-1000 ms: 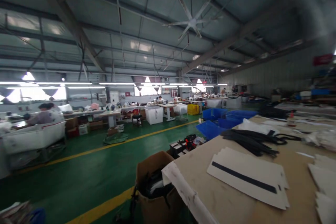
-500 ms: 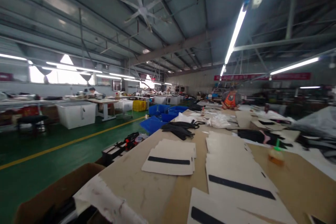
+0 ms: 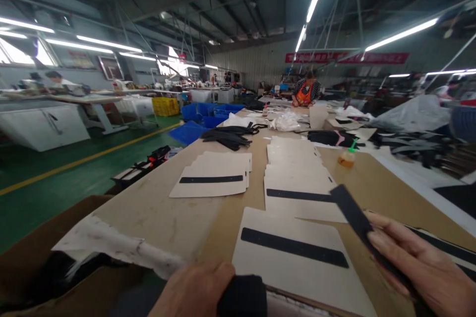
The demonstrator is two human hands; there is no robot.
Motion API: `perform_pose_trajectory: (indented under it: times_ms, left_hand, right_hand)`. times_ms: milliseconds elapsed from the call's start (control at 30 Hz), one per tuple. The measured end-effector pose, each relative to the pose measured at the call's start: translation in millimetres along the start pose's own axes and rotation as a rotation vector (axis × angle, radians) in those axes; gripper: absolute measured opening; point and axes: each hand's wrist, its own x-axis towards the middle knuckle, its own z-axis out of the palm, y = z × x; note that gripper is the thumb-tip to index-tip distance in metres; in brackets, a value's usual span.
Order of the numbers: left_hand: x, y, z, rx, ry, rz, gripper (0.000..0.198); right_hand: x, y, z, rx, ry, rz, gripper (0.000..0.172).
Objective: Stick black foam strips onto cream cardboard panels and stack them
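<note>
Right hand point(image 3: 420, 267) low at the near right corner of the tan worktop point(image 3: 148, 213), fingers point(image 3: 394, 242) closed in a firm grip on a long black strip point(image 3: 351, 210), the strip slanting up and away, its free end raised just above the middle stack. Left hand point(image 3: 193, 290) at the near edge of the worktop, closed around a dark, soft-looking black piece point(image 3: 242, 297), its exact form hidden by the fingers and the low view. Between the two hands, a cream panel point(image 3: 293, 257) with a black stripe across it, lying flat and close to the near edge, untouched by either hand. Just beyond it, a stack of matching striped panels point(image 3: 297, 178) running up the middle of the worktop, and to the left a second, shorter stack point(image 3: 211, 176). Along the left edge, a torn white sheet point(image 3: 115, 245) hanging over a cardboard box point(image 3: 48, 237). Farther along, a small glue bottle with a green nozzle point(image 3: 346, 157) near the right edge, a heap of black straps point(image 3: 226, 137) near the left edge, and blue plastic crates point(image 3: 188, 132) on the floor beyond. At the far end of the table, a co-worker in an orange apron point(image 3: 305, 94), well apart from both hands.
</note>
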Motion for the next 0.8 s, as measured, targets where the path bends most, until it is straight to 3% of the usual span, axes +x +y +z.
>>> perform_pose_trajectory:
  times_ms: [100, 200, 333, 533, 800]
  left_hand:
    - [36.3, 2.9, -1.4, 0.431, 0.029, 0.121, 0.028]
    - [70.4, 1.0, 9.9, 0.675, 0.030, 0.253, 0.031]
    - [97.5, -12.8, 23.4, 0.687, 0.038, 0.234, 0.036]
    - [103.1, -30.9, 25.5, 0.647, 0.019, 0.235, 0.037]
    - [103.9, -34.5, 26.6, 0.605, -0.021, 0.230, 0.037]
  right_hand:
    - [22.9, -11.9, 23.0, -0.234, -0.177, -0.005, 0.064]
    - [51.3, -15.7, 54.5, -0.423, -0.354, -0.019, 0.057]
    - [86.5, -10.9, 91.8, -0.548, -0.464, -0.076, 0.040]
    - [113.8, 3.6, 132.0, -0.550, -0.625, -0.070, 0.036]
    - [121.2, 4.7, 142.2, -0.609, -0.792, -0.088, 0.035]
